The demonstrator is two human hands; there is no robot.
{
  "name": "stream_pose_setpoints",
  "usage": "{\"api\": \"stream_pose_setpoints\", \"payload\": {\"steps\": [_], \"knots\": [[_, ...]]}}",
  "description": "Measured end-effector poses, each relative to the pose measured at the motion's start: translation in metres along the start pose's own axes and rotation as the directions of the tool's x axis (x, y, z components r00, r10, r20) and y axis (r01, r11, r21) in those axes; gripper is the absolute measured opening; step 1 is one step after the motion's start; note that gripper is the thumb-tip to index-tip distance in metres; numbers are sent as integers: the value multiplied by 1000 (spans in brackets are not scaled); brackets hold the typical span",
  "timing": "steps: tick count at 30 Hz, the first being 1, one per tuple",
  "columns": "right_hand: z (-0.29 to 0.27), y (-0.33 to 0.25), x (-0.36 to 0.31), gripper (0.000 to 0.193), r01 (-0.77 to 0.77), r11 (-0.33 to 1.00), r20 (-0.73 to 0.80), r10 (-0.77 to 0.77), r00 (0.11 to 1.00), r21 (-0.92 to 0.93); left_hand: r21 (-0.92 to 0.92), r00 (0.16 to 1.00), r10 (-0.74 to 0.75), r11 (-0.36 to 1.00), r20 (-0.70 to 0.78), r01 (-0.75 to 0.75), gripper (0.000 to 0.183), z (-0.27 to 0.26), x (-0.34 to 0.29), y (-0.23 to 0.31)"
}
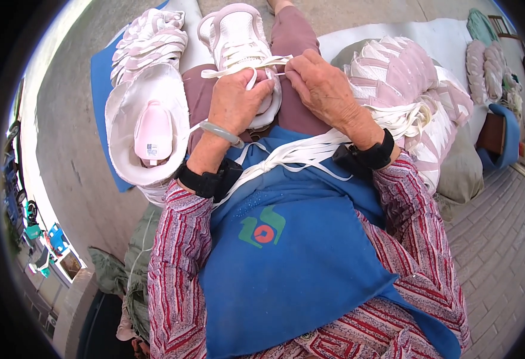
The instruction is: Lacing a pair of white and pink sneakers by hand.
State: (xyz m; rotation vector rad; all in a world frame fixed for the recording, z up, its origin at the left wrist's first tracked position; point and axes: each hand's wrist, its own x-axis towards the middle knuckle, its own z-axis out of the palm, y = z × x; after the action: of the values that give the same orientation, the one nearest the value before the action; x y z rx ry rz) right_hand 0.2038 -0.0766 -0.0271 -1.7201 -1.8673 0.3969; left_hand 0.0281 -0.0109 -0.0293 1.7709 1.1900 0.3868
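A white and pink shoe upper (243, 45) lies across my lap, its tongue pointing away from me. White shoelace (247, 61) runs through its eyelets. My left hand (237, 100) is bent round the near left side of the upper, fingers closed on the lace and the edge; its fingertips are partly hidden. Close by on the right, my right hand (322, 84) pinches a lace end between thumb and forefinger. A bundle of white laces (292, 154) is knotted over my blue apron (286, 263) and trails to the right.
Stacked shoe uppers (149, 42) and an open upper with a pink insole-shaped piece (153, 133) stand at the left on a blue sheet (102, 90). A larger pile of uppers (394, 78) rests on a sack at the right. Beyond it stands a blue container (501, 140).
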Motion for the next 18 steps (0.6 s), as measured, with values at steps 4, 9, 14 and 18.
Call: {"api": "stream_pose_setpoints", "payload": {"steps": [4,9,14,18], "knots": [[2,1,1,8,37,999,10,-37,999,2,4,1000,2,1000,-3,-2,34,-1,-2,2],[-1,0,4,11,105,988,77,-97,992,-113,-31,1000,-2,1000,10,2,33,0,-2,2],[-6,-2,12,10,137,981,144,-117,983,-136,-5,1000,-13,1000,17,13,32,-1,-2,2],[-1,0,11,10,113,991,117,-105,988,-67,-39,998,-20,999,59,22,31,-3,-2,-1]]}}
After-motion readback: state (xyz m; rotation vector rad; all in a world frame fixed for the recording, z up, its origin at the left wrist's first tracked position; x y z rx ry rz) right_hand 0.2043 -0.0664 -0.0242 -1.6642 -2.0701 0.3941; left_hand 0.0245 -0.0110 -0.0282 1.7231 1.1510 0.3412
